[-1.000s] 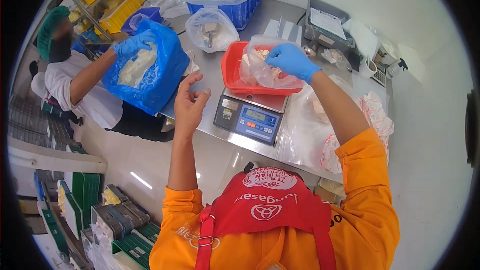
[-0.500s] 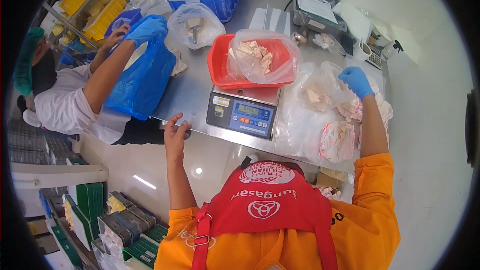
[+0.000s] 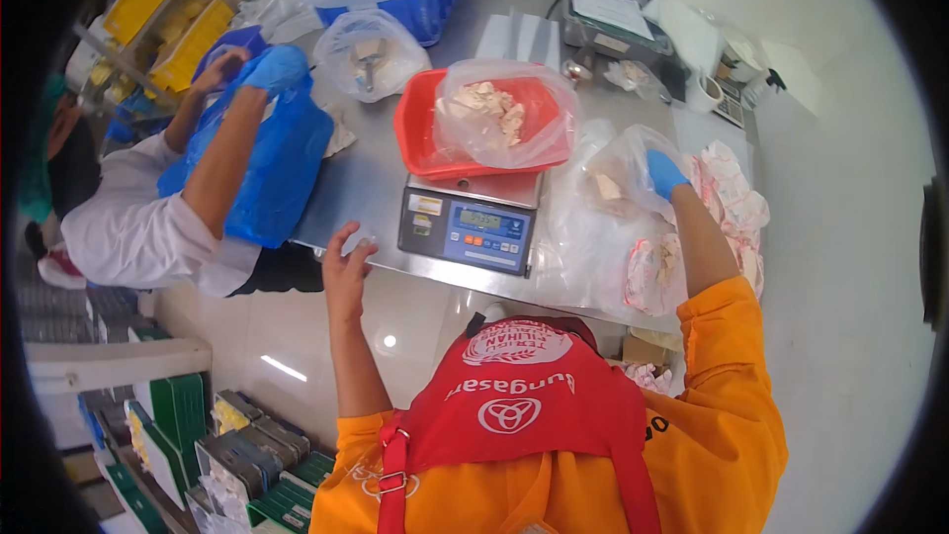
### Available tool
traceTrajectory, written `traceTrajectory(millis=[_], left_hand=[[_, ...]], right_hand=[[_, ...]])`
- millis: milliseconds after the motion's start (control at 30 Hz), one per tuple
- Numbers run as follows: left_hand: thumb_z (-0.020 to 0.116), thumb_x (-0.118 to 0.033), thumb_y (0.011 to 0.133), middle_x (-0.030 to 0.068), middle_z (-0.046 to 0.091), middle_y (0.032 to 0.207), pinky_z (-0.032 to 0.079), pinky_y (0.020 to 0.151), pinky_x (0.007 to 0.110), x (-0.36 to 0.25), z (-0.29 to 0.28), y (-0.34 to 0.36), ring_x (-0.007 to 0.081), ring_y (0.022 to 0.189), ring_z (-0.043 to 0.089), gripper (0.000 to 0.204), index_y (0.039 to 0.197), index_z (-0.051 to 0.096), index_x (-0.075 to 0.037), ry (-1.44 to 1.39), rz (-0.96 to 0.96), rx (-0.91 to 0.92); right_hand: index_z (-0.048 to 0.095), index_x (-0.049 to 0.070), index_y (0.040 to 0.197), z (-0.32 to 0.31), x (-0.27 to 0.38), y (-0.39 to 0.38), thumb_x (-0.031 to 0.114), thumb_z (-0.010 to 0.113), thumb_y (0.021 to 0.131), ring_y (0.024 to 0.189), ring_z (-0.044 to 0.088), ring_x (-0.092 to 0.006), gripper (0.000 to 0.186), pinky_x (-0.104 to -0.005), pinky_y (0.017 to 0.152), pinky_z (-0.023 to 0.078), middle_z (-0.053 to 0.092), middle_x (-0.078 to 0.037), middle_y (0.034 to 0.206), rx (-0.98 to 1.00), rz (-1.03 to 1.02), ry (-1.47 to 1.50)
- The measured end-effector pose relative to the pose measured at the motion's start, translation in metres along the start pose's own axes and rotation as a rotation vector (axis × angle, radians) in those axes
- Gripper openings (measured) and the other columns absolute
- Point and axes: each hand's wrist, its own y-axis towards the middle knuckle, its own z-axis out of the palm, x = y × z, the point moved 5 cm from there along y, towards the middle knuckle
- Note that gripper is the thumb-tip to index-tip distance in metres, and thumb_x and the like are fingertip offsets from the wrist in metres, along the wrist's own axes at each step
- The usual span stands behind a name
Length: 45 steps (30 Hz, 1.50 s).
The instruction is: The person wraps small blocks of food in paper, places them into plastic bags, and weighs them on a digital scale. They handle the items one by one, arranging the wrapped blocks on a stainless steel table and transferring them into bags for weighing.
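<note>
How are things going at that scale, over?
Right grip, gloved, at clear bag, hold unclear. Left grip bare, open. Red tray on scale. Crumpled packaging close beside right wrist.

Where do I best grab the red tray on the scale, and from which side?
Likely the rim of the red tray at its left and right ends, from both sides: it's elongated sideways and sits raised on the scale. The left rim is bare; the clear bag drapes over the right.

From where I stand, a hand could pass over the steel table between blue bag and scale; a clear plastic bag stands between right hand and red tray
</note>
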Motion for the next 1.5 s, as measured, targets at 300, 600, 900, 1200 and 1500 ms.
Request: traceTrajectory(millis=[300,600,900,1200,1500], left_hand=[[0.066,-0.016,0.093,0.0058,0.063,0.116,0.046,0.069,0.023,0.034,0.002,0.003,0.0133,0.093,0.066,0.042,0.132,0.057,-0.004,-0.093,-0.124,0.013],[0.065,-0.014,0.093,0.0046,0.059,0.128,0.046,0.069,0.022,0.032,0.002,0.010,0.0135,0.096,0.066,0.040,0.131,0.057,-0.004,-0.102,-0.109,0.005],[0.064,-0.015,0.093,0.0055,0.060,0.125,0.046,0.071,0.023,0.050,0.005,0.008,0.0124,0.094,0.066,0.040,0.131,0.057,-0.005,-0.090,-0.160,0.019],[0.063,-0.017,0.093,0.0032,0.059,0.130,0.045,0.076,0.026,0.026,0.039,0.006,0.0135,0.098,0.065,0.040,0.131,0.057,-0.007,-0.095,-0.086,0.139],[0.062,-0.017,0.093,0.0038,0.060,0.129,0.046,0.077,0.026,0.061,-0.007,-0.018,0.0143,0.099,0.065,0.040,0.131,0.056,-0.007,-0.087,-0.201,0.023]], right_hand=[[0.067,0.003,0.103,0.063,-0.027,-0.002,0.016,0.061,0.087,0.099,0.065,-0.0389,0.022,-0.0439,0.090,0.051,0.067,-0.024,0.107,0.004,0.067,0.075],[0.071,-0.001,0.099,-0.064,0.082,-0.045,0.011,0.068,0.083,0.084,0.070,-0.0251,0.020,-0.0366,0.073,0.057,0.070,-0.018,0.094,-0.009,0.190,-0.006],[0.072,-0.001,0.105,-0.182,0.178,-0.035,0.007,0.074,0.081,0.074,0.068,-0.0154,0.025,-0.0285,0.065,0.058,0.071,-0.007,0.096,-0.061,0.168,0.785],[0.072,0.009,0.106,-0.109,0.360,0.028,0.012,0.071,0.074,0.086,0.069,-0.0328,0.032,-0.0412,0.082,0.055,0.070,-0.019,0.093,-0.292,-0.604,-0.103],[0.077,0.006,0.094,-0.125,0.357,0.024,0.017,0.073,0.074,0.070,0.068,-0.0239,0.023,-0.0348,0.071,0.055,0.071,-0.015,0.081,-0.012,-0.368,0.227]])
